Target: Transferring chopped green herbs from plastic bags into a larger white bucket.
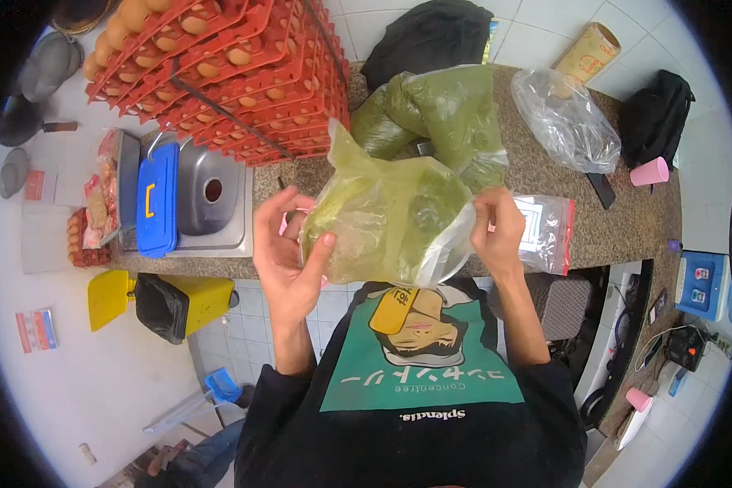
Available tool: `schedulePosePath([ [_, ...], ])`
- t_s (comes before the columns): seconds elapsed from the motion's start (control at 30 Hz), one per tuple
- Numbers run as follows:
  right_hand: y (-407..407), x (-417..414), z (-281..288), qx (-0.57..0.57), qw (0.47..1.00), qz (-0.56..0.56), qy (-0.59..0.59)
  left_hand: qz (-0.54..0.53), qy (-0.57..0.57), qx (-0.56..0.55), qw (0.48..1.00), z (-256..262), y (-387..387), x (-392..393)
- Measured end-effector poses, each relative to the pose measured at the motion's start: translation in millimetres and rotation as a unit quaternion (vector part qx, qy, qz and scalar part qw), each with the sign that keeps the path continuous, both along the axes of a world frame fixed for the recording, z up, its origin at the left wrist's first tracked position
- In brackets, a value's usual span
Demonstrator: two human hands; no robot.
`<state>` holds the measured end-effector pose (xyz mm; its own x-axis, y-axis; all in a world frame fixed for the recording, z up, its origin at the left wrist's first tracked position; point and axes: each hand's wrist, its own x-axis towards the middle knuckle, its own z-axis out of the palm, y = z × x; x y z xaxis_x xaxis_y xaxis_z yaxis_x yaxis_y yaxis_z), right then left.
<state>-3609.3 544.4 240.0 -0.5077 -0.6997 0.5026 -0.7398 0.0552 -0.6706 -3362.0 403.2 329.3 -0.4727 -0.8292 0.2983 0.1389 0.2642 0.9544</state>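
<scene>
A clear plastic bag (381,213) smeared with a green substance is spread between my two hands, above the counter's front edge. My left hand (290,256) has its thumb on the bag's left edge, with the fingers spread behind it. On the other side, my right hand (497,229) pinches the bag's edge between thumb and fingers. Just beyond lie large plastic bags filled with green matter (445,113), partly covered by the bag I hold. Something pink behind my left hand is mostly hidden. A clear zip bag with a red edge (549,235) lies beside my right hand.
Red egg trays (250,85) are stacked high at the back left, beside a steel sink (235,201) with a blue lid (158,198). A crumpled clear bag (567,122) and a pink cup (649,171) stand right. A yellow bin (210,302) is below left. Someone's leg (207,454) shows lower left.
</scene>
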Motion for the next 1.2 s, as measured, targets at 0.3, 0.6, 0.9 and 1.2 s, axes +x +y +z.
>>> schedulePosePath([
  [0.3, -4, -26, 20, -0.079, 0.991, 0.007, 0.111, 0.011, -0.099, 0.112, 0.989, -68, -4, 17],
  [0.6, -2, -29, 12, -0.108, 0.990, 0.001, 0.089, 0.040, -0.104, 0.182, 0.977, -89, -9, 24],
  [0.9, -5, -29, 12, -0.144, 0.981, 0.050, 0.122, 0.052, -0.071, 0.151, 0.985, -98, -8, 15],
  [1.2, -9, -22, 32, -0.054, 0.997, 0.053, -0.006, 0.063, -0.042, 0.164, 0.984, -107, -3, 19],
])
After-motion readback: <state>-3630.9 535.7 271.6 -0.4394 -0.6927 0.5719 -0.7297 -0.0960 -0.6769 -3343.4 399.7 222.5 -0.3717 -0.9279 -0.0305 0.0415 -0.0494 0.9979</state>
